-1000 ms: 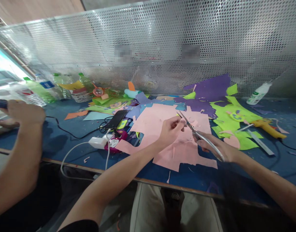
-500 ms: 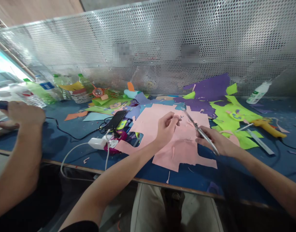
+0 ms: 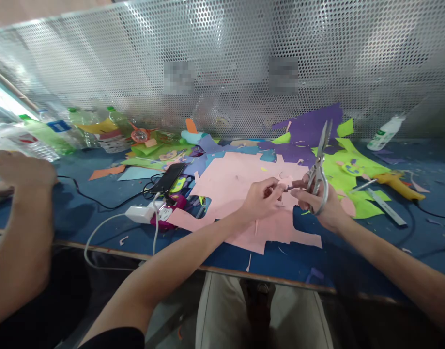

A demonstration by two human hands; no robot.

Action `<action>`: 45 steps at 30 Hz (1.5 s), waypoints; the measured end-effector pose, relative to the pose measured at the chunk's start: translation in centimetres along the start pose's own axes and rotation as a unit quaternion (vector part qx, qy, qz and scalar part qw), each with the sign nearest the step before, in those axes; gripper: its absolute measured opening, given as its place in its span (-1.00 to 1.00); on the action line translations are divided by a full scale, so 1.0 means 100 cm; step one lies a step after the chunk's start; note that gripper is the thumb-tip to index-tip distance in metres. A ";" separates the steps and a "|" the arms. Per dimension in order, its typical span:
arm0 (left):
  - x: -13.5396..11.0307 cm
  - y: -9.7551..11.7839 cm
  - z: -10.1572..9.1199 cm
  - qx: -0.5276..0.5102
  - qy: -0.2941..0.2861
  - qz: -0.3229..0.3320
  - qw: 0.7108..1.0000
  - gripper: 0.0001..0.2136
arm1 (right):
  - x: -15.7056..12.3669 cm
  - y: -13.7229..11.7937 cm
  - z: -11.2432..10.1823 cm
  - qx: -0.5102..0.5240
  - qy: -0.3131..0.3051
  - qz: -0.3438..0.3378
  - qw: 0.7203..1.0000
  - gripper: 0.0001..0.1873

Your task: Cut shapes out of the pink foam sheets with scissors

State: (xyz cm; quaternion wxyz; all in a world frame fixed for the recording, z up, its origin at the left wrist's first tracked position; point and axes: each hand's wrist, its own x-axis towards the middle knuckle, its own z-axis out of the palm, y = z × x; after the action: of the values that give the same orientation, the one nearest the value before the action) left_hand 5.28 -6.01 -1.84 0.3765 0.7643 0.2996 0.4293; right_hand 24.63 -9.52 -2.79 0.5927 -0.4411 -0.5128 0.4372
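My right hand [image 3: 318, 206] grips a pair of metal scissors [image 3: 319, 162] by the handles, blades upright and closed. My left hand [image 3: 261, 197] pinches a small pink paper piece [image 3: 284, 182], and the right hand's fingertips meet it from the other side. Both hands hover above a large pink sheet [image 3: 240, 194] with cut edges, lying on the blue table [image 3: 80, 213].
Green paper [image 3: 349, 179], purple paper [image 3: 309, 135] and other scraps lie behind. A yellow glue gun [image 3: 398, 184], a ruler [image 3: 385, 206] and a white bottle [image 3: 384, 132] are at right. Phone [image 3: 170, 177], white charger [image 3: 138, 213] and cables are at left, bottles further back. Another person's arm [image 3: 22, 194] rests far left.
The scissors swung from pointing away over the pink sheet to standing upright in my right hand. Both hands came together on the small pink piece.
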 end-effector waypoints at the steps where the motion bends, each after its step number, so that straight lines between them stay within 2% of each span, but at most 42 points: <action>1: 0.000 0.000 0.001 0.013 -0.011 0.002 1.000 -0.63 | 0.000 0.001 0.000 -0.005 0.002 0.001 1.000 -0.54; 5: 0.000 0.001 0.000 0.079 -0.046 0.019 0.996 -0.65 | 0.000 0.005 -0.001 -0.021 0.005 -0.005 1.000 -0.56; 9: 0.000 0.002 -0.003 0.126 -0.055 0.034 0.990 -0.65 | 0.000 0.002 -0.001 -0.038 -0.022 -0.009 0.999 -0.55; 12: 0.000 0.005 -0.006 0.134 -0.058 0.037 0.989 -0.72 | -0.001 -0.003 0.001 -0.069 -0.041 -0.019 0.997 -0.55; 17: -0.001 0.011 -0.008 0.133 -0.069 0.028 0.988 -0.69 | -0.003 -0.006 0.002 -0.074 -0.058 -0.017 0.995 -0.62; 20: -0.001 0.009 -0.005 0.063 -0.062 0.005 0.996 -0.70 | -0.003 -0.004 0.001 -0.034 -0.056 -0.005 0.998 -0.64; 24: 0.001 -0.002 -0.002 -0.102 -0.009 -0.046 0.994 -0.69 | -0.003 -0.004 0.001 0.047 -0.056 0.033 0.997 -0.67; 28: 0.002 -0.009 -0.005 -0.136 0.007 -0.060 0.989 -0.66 | -0.001 -0.004 0.001 0.056 -0.039 0.040 0.997 -0.66; 32: 0.000 -0.008 -0.005 -0.138 -0.011 -0.045 0.989 -0.62 | 0.000 0.001 -0.002 0.027 -0.046 0.025 0.998 -0.74; 36: 0.000 -0.008 -0.005 -0.123 0.016 -0.029 0.992 -0.62 | 0.003 0.006 -0.010 -0.033 -0.089 -0.013 0.995 -0.64; 40: 0.001 -0.006 -0.005 -0.148 0.052 -0.021 0.987 -0.61 | 0.002 0.006 -0.014 -0.150 -0.159 -0.043 0.975 -0.61; 45: 0.002 0.003 -0.006 -0.189 0.096 -0.022 0.977 -0.58 | -0.002 0.005 -0.014 -0.241 -0.211 -0.069 0.945 -0.73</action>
State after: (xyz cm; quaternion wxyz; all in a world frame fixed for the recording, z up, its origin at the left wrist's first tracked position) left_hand 4.86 -5.83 -1.33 0.4928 0.6281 0.2644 0.5411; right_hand 25.98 -9.74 -3.41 0.3753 -0.4317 -0.7457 0.3416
